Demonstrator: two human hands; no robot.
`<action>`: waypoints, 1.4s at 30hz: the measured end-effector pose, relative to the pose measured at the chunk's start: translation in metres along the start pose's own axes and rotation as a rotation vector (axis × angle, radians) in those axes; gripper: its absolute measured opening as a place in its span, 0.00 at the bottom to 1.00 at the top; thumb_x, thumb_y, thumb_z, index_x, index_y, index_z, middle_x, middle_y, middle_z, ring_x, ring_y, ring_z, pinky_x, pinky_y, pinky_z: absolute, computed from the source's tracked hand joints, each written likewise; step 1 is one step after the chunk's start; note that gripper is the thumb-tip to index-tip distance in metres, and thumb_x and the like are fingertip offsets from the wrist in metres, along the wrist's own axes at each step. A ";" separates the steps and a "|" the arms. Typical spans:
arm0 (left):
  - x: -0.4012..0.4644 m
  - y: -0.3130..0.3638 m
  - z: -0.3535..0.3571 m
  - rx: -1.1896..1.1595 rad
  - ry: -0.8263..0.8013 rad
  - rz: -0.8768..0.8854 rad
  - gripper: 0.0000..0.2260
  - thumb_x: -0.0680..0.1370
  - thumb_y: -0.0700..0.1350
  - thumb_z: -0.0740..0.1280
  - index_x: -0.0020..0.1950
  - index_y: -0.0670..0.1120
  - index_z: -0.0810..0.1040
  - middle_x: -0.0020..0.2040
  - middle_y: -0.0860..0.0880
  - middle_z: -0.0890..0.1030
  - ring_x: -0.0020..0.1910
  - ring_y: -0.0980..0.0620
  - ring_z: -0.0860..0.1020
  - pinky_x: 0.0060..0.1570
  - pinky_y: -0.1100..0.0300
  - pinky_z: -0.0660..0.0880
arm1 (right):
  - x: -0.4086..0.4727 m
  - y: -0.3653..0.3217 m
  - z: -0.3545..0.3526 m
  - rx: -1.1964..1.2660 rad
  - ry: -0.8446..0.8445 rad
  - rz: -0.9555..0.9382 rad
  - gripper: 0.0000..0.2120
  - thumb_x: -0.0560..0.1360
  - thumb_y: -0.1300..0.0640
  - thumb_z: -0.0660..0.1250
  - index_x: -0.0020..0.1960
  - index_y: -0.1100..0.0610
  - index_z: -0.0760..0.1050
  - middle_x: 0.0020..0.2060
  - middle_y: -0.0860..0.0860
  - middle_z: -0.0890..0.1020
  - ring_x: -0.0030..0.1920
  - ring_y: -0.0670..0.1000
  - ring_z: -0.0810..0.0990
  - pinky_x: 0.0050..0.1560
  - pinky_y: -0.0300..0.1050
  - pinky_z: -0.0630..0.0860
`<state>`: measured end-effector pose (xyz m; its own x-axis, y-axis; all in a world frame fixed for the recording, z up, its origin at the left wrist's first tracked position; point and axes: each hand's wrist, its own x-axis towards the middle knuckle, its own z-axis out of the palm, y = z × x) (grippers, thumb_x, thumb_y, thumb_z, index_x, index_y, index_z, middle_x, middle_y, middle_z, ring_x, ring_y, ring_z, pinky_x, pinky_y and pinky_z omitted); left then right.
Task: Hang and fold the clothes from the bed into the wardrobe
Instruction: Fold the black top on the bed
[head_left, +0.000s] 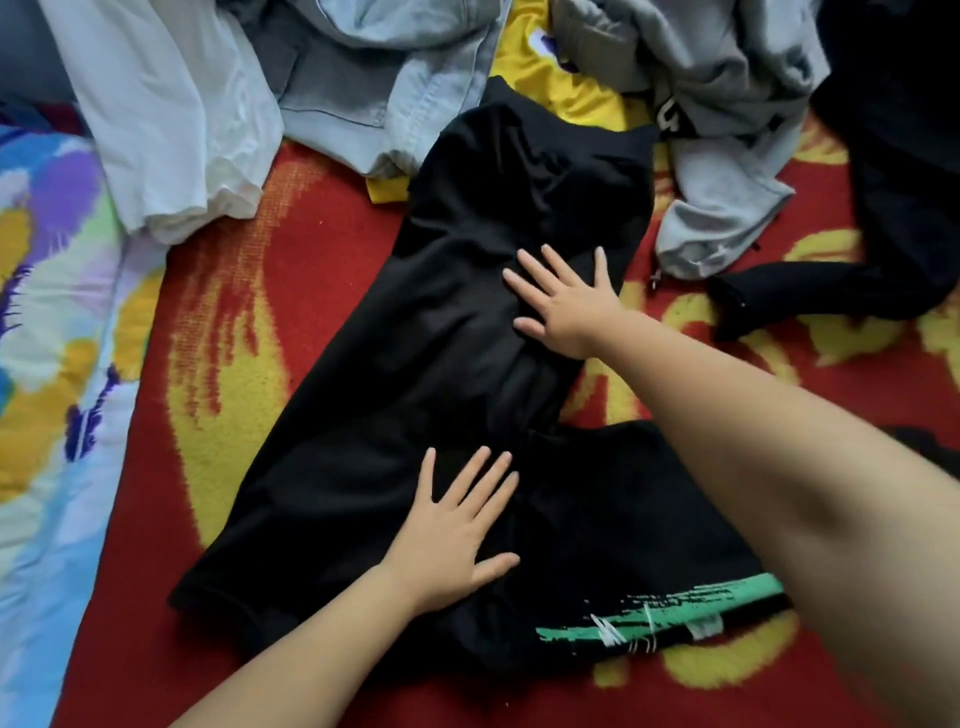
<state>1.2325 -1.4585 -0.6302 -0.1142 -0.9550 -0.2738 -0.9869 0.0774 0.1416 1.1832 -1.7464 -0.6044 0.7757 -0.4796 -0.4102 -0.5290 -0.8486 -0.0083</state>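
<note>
From the head camera, the step in hand looks like flattening a garment before folding it. A black, soft-fabric garment with a green and white printed band near its lower edge lies stretched out on a red blanket with a yellow pattern covering the bed. The left hand lies flat on the near part of the cloth, fingers spread and straight. The right hand presses the middle of the cloth farther up, also with fingers spread. Neither hand pinches anything.

The next move probably calls for gripping an edge and turning it over the middle, keeping the fabric smooth.

Beyond lie a white shirt, a pale blue denim piece, a yellow jersey, a grey sweatshirt and dark clothing. A multicoloured quilt lies at the left. No wardrobe is in view.
</note>
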 end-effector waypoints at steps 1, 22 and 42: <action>-0.002 0.005 0.002 0.011 -0.033 0.000 0.35 0.75 0.67 0.53 0.75 0.46 0.61 0.76 0.46 0.59 0.76 0.44 0.57 0.65 0.31 0.53 | -0.002 -0.001 0.004 0.040 -0.073 0.082 0.29 0.81 0.39 0.45 0.78 0.44 0.40 0.78 0.46 0.40 0.77 0.50 0.37 0.69 0.71 0.36; -0.032 0.121 0.001 -0.087 -0.305 0.087 0.42 0.72 0.27 0.54 0.77 0.49 0.36 0.74 0.49 0.30 0.71 0.49 0.27 0.72 0.49 0.34 | -0.308 0.082 0.119 1.764 0.619 1.504 0.24 0.75 0.57 0.69 0.68 0.63 0.67 0.62 0.60 0.76 0.58 0.58 0.78 0.55 0.55 0.77; -0.083 -0.050 -0.065 -1.530 0.079 -0.951 0.16 0.81 0.35 0.58 0.68 0.45 0.70 0.52 0.46 0.80 0.50 0.50 0.79 0.45 0.61 0.76 | -0.077 -0.115 -0.074 0.996 0.227 0.356 0.31 0.77 0.58 0.61 0.77 0.57 0.55 0.69 0.56 0.70 0.69 0.55 0.69 0.67 0.43 0.64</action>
<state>1.2983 -1.4011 -0.5530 0.4190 -0.5236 -0.7418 0.2686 -0.7089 0.6521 1.2101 -1.6286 -0.5042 0.5135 -0.7797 -0.3582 -0.6990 -0.1380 -0.7017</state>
